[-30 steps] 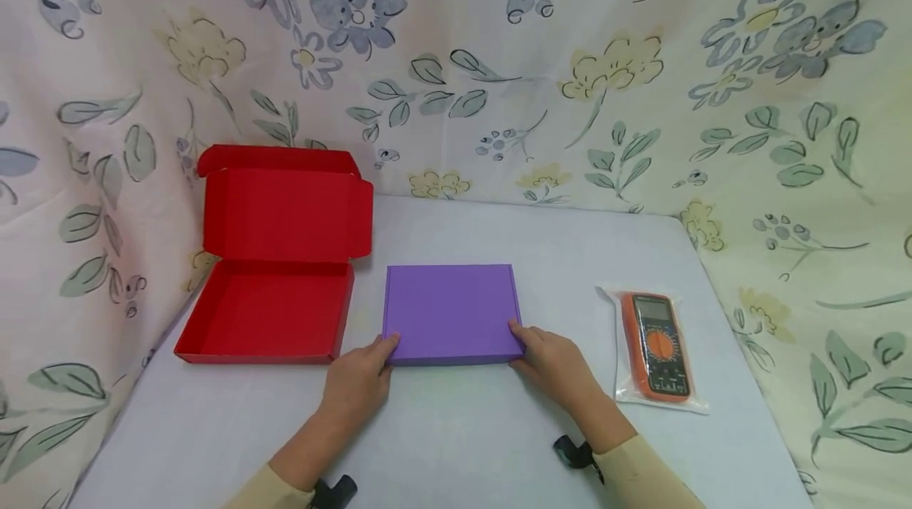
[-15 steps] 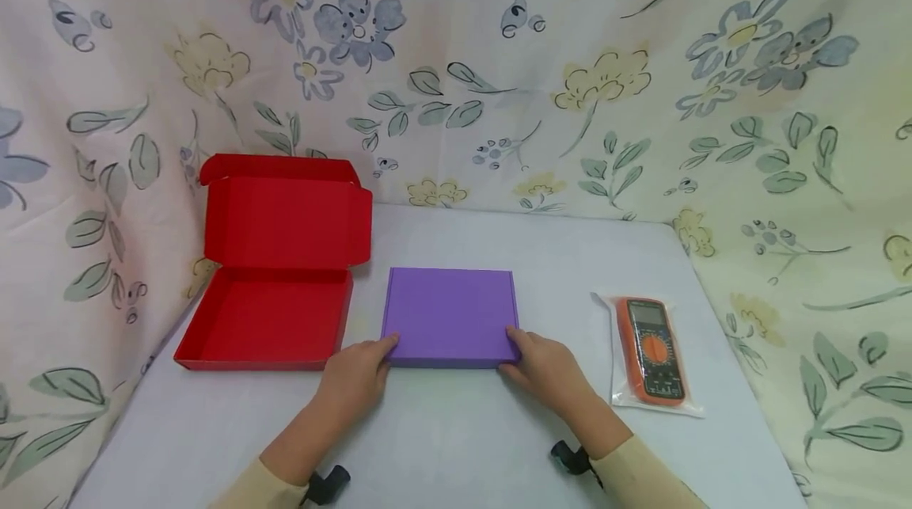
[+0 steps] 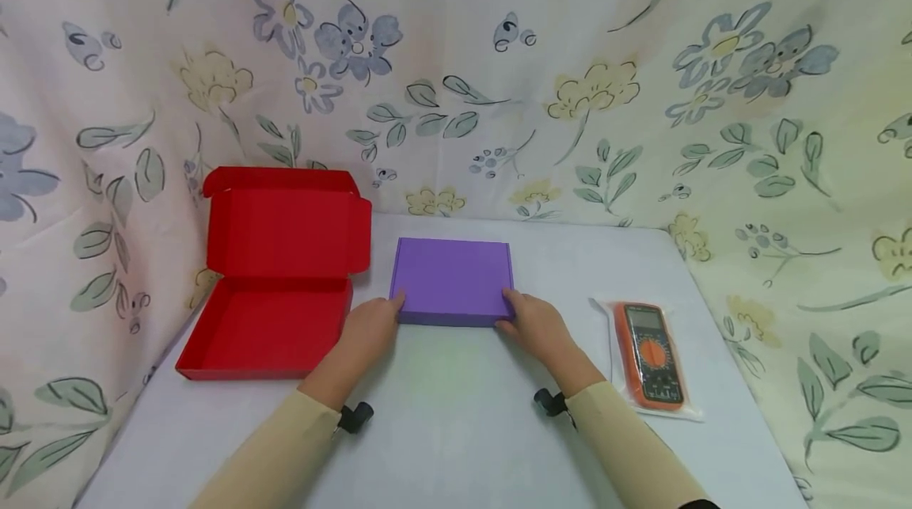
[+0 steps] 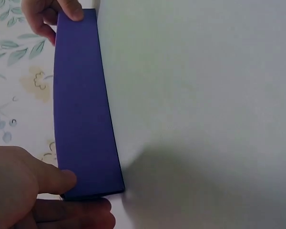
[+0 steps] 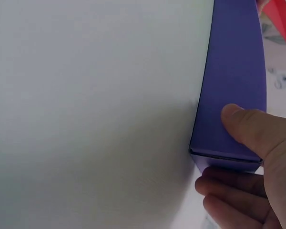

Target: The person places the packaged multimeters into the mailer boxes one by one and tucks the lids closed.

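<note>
A closed purple box (image 3: 453, 278) lies flat at the middle of the white table in the head view. My left hand (image 3: 374, 325) grips its near left corner, and my right hand (image 3: 536, 323) grips the near right corner. In the left wrist view, the left thumb (image 4: 62, 180) presses the purple front side while the fingers lie along the box's end. The right wrist view shows the same hold mirrored, with the right thumb (image 5: 250, 125) on the front side and the fingers at the end face. The underside of the box is hidden.
An open red box (image 3: 267, 327) with its lid raised stands just left of the purple one. To the right lies an orange multimeter (image 3: 650, 355) in a clear plastic bag. A floral curtain (image 3: 456, 34) hangs behind the white table (image 3: 442, 430).
Both hands have pushed the purple box away from the person, toward the table's back edge, keeping their grip on its corners. The head view has tilted slightly upward.
</note>
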`<state>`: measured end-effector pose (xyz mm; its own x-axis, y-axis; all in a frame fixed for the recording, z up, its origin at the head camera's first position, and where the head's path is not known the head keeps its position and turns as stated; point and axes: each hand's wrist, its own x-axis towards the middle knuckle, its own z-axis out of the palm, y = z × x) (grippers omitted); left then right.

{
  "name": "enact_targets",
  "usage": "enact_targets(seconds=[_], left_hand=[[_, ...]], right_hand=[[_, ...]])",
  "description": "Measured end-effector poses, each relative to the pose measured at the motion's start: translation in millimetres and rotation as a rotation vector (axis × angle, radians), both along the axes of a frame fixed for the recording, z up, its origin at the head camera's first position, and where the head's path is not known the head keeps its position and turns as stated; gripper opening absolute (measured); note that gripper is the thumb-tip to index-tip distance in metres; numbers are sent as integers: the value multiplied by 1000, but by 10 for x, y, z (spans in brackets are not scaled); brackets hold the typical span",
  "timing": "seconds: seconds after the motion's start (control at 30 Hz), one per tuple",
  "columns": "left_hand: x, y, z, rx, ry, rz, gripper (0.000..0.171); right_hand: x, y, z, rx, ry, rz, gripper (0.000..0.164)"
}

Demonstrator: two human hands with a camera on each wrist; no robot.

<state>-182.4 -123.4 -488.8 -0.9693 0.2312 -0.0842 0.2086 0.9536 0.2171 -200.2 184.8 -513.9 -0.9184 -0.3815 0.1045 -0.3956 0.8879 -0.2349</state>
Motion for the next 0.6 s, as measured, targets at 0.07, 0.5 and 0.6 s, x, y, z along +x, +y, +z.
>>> enact_targets(seconds=[0.07,0.5,0.6], left_hand=[[-49,31,-2,-5,-24,26,53],[483,-94,65,105,69,95,60],[672,-294,108,149,157,136,60]], right_hand=[[-45,-9,-4,-1,-23,-21,64],[582,132,-34,-79,-43,-55,75],[863,211,-42,-110,-35,-81,67]])
